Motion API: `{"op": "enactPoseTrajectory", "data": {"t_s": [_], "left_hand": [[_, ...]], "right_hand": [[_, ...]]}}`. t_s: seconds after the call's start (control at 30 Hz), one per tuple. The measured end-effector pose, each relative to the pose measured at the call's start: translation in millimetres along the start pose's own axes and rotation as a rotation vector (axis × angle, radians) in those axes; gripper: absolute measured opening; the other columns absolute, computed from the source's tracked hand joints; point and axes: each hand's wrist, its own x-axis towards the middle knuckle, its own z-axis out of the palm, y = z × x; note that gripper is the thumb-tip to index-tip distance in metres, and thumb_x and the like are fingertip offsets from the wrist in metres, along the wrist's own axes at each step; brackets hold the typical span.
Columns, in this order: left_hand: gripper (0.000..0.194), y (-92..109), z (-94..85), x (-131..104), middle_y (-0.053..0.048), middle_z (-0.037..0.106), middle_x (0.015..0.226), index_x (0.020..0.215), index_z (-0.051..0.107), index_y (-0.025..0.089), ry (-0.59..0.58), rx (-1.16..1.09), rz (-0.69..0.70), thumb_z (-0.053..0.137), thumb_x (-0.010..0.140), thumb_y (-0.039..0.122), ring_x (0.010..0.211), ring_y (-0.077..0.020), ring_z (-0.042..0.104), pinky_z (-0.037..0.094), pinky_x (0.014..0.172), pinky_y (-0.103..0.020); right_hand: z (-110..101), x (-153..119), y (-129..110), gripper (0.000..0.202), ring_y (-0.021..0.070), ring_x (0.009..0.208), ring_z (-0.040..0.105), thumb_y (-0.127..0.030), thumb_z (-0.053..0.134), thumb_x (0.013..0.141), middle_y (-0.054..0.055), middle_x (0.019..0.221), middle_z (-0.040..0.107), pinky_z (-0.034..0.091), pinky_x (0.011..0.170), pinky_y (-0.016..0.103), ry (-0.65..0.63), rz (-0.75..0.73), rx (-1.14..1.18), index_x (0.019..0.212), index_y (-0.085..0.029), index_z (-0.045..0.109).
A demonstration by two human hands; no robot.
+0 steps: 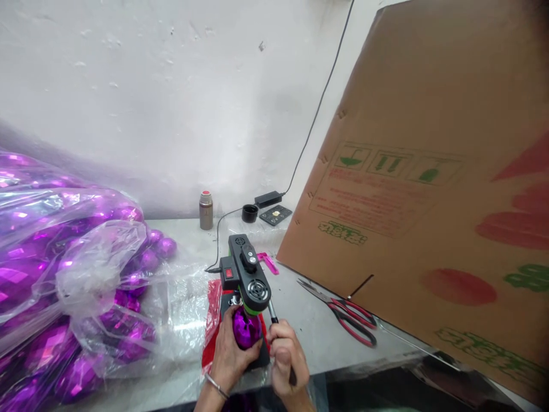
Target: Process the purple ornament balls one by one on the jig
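A shiny purple ball [247, 330] sits under the head of a small black bench drill press [251, 274], gripped by my left hand [229, 349] with fingers and thumb around it. A bracelet circles that wrist. My right hand [288, 357] is wrapped around the machine's lever handle [273, 315], to the right of the ball. The machine's head hides the ball's top, so the contact point cannot be seen. A red switch [229, 273] shows on the machine's left side. Red plastic film [210, 337] lies beneath its base.
Clear bags of purple balls [64, 229] cover the table's left. Red-handled scissors [351, 320] lie to the right, before a large leaning carton [386, 171]. Behind stand a flask [206, 212], a black cup [249, 213] and a power adapter [268, 198] with its cable. A pink piece [269, 263] lies nearby.
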Motion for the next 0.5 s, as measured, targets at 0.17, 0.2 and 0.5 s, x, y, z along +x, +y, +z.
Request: {"op": "enactPoseTrajectory", "data": {"t_s": [0.17,0.2,0.5], "left_hand": [[0.079,-1,-3.7,4,-0.016,0.072,0.136,0.137,0.055,0.018,-0.018,-0.049,0.020,0.083,0.065,0.035,0.126,-0.0367,0.072,0.056,0.112,-0.057],[0.079,-3,-4.1,4,-0.016,0.072,0.137,0.137,0.056,0.019,-0.021,-0.064,0.029,0.084,0.065,0.035,0.127,-0.0365,0.072,0.056,0.113,-0.057],[0.067,-44,-11.1,-86,-0.016,0.076,0.135,0.128,0.071,0.031,0.198,0.143,0.269,0.099,0.067,0.041,0.131,-0.0420,0.070,0.060,0.111,-0.060]], "right_hand": [[5,53,-26,0.043,0.0122,0.059,0.057,-0.017,0.043,0.111,-0.003,0.062,0.052,0.042,0.054,0.025,0.039,0.087,0.017,0.069,-0.022,0.047],[7,62,-30,0.045,0.0120,0.058,0.055,-0.017,0.044,0.111,-0.003,0.061,0.051,0.043,0.055,0.025,0.051,0.114,0.020,0.067,-0.023,0.046],[4,58,-35,0.044,0.0127,0.057,0.055,-0.025,0.049,0.111,-0.001,0.061,0.055,0.041,0.051,0.025,0.055,0.129,0.078,0.067,-0.022,0.051]]}}
